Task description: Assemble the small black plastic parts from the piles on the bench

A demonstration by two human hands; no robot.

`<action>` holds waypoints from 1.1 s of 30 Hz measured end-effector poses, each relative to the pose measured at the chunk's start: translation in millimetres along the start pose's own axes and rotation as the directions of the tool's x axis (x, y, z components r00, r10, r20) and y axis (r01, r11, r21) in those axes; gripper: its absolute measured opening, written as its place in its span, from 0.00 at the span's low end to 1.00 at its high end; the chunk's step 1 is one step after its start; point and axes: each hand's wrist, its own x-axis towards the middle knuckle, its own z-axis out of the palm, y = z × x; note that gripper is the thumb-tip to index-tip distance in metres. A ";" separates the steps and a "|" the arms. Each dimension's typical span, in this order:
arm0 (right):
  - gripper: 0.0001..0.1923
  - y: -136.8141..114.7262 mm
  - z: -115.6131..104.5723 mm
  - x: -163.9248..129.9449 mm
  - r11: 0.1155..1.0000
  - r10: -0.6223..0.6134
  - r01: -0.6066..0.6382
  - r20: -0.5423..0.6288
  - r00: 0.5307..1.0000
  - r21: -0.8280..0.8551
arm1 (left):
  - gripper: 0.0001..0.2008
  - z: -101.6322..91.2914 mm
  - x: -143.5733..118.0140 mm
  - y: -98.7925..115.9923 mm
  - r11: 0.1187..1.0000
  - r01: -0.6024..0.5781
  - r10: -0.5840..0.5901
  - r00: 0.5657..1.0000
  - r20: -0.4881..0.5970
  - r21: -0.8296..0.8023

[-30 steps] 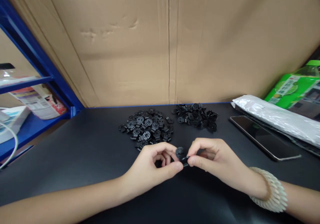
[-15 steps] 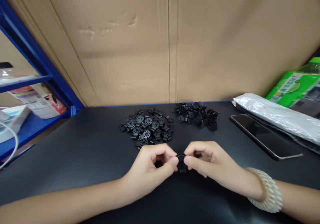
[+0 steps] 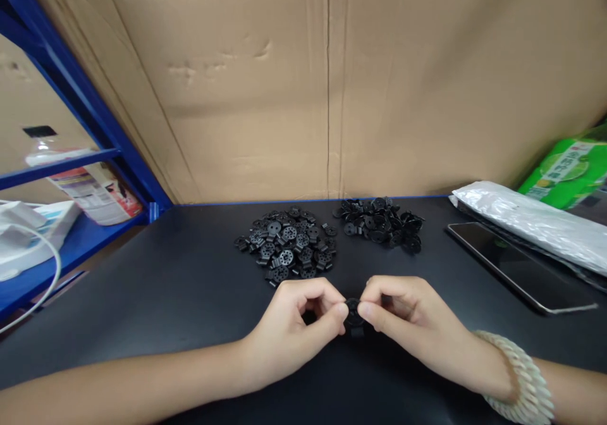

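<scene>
Between my two hands is a small round black plastic disc with a short tab at its lower edge. Thumb and forefinger of my left hand pinch its left rim. On the opposite rim, my right hand grips it the same way, a pale coiled band around that wrist. Just beyond my left hand lies a heap of black discs with holes and tabs. A second pile of thin black round pieces sits farther right. The disc's underside and my curled fingertips are hidden.
A phone lies at the right beside a silvery plastic package, with a green pack behind. Cardboard walls off the back of the black table. Blue shelving at left holds a bottle and white power strip with cable.
The whole view has shifted, so everything appears a little farther right and slightly lower. Both hands keep their pinch on the disc; the piles look unchanged.
</scene>
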 end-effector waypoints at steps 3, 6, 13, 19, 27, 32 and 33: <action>0.14 0.8 -0.6 2.3 0.999 0.023 -0.023 0.021 1.000 0.022 | 0.09 -1.6 2.2 4.0 0.998 -0.046 0.047 0.999 -0.024 0.051; 0.13 2.3 -3.4 5.4 0.999 0.037 -0.040 0.064 0.997 0.036 | 0.09 -22.0 12.4 12.5 0.969 -0.142 0.167 0.979 -0.113 0.204; 0.16 4.9 -7.5 5.9 0.988 0.118 -0.125 0.083 0.990 0.086 | 0.11 -119.8 52.1 12.2 0.802 0.000 0.206 0.939 -0.277 0.597; 0.19 5.1 -6.8 6.0 0.990 0.114 -0.122 0.115 0.987 0.064 | 0.10 -135.4 61.4 -12.3 0.766 -0.023 0.225 0.946 -0.234 0.643; 0.20 6.9 -7.5 6.8 0.988 0.121 -0.133 0.133 0.984 0.082 | 0.10 -92.5 46.2 -9.2 0.742 -0.135 0.429 0.848 -0.312 0.656; 0.18 5.8 -19.0 10.5 0.998 0.057 -0.059 0.067 0.996 0.027 | 0.11 -34.1 18.3 -1.3 0.722 -0.470 0.516 0.854 0.057 0.508; 0.17 4.6 -26.4 12.6 0.999 0.028 -0.028 0.031 0.999 -0.022 | 0.12 -25.4 13.7 -1.7 0.719 -0.520 0.519 0.843 0.141 0.462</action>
